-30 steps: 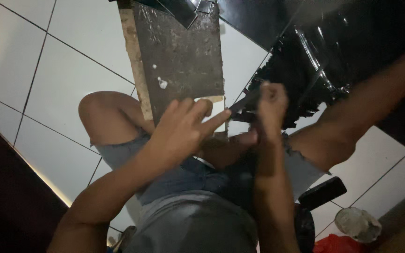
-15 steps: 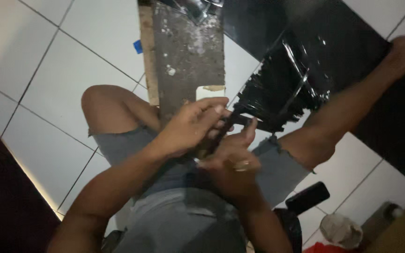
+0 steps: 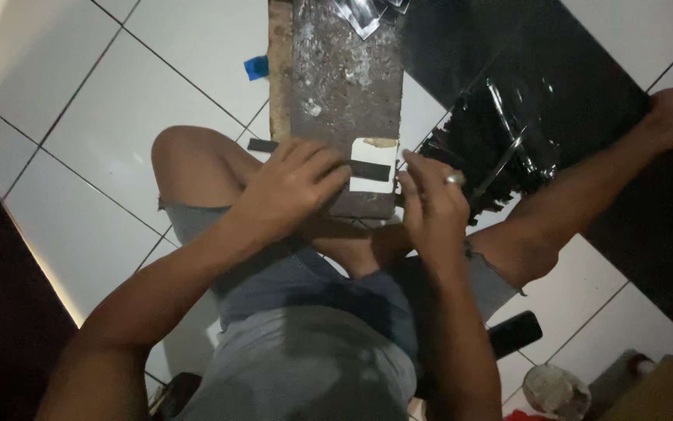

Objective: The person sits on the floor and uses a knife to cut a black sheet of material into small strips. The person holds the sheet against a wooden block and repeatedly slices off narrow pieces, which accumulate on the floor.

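Observation:
I sit on a tiled floor with a rough grey board (image 3: 346, 86) lying between my knees. On the board's near end lies a small white card (image 3: 373, 165) with a black strip (image 3: 367, 169) across it. My left hand (image 3: 289, 187) rests palm down at the card's left edge, fingers on the strip, whose other end (image 3: 261, 145) sticks out past the board. My right hand (image 3: 430, 204), with a ring on one finger, touches the card's right edge with its fingertips.
A crumpled black plastic sheet (image 3: 500, 140) with a thin metal tool (image 3: 500, 162) lies right of the board. A blue scrap (image 3: 256, 67) sits on the white tiles to the left. A black phone (image 3: 514, 334) and a small white dish (image 3: 556, 390) lie near my right thigh.
My hands have come down from in front of my lap onto the board's near end. The white card with the black strip now lies flat on the board.

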